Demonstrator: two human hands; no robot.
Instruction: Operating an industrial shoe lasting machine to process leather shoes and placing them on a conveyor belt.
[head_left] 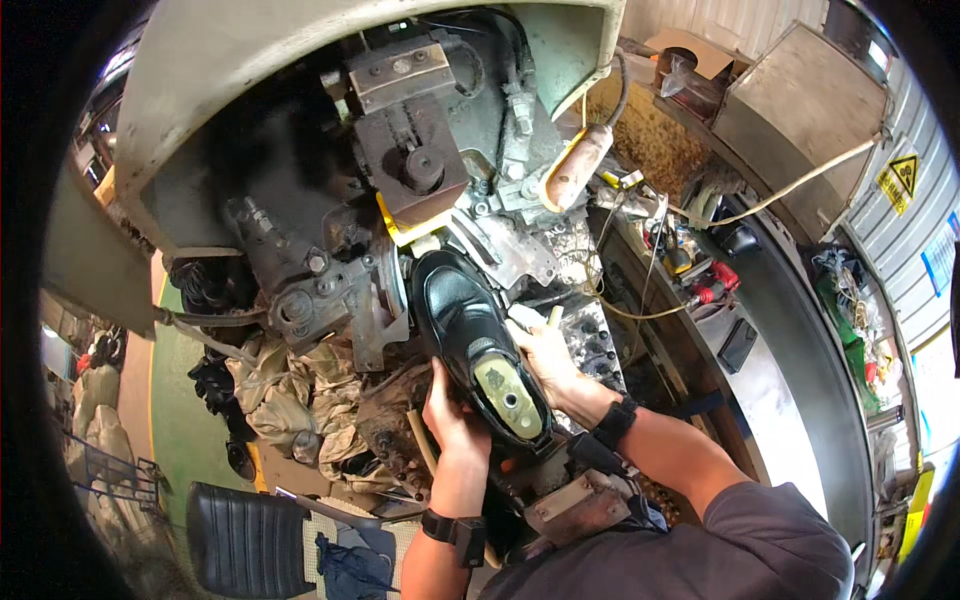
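A black leather shoe upper is stretched over a shoe last, whose pale yellow-green top has a round hole. The toe points up into the machine, beneath a dark metal block with a yellow lower edge. My left hand grips the upper's left side near the heel, fingers partly hidden under it. On the other side my right hand holds the upper. A small whitish piece shows by my right fingertips; I cannot tell what it is or whether they hold it.
Metal plates and clamps of the machine flank the toe. A cylindrical lamp hangs right of the head. Further right are a metal bench, a phone and a red tool. A black chair stands lower left.
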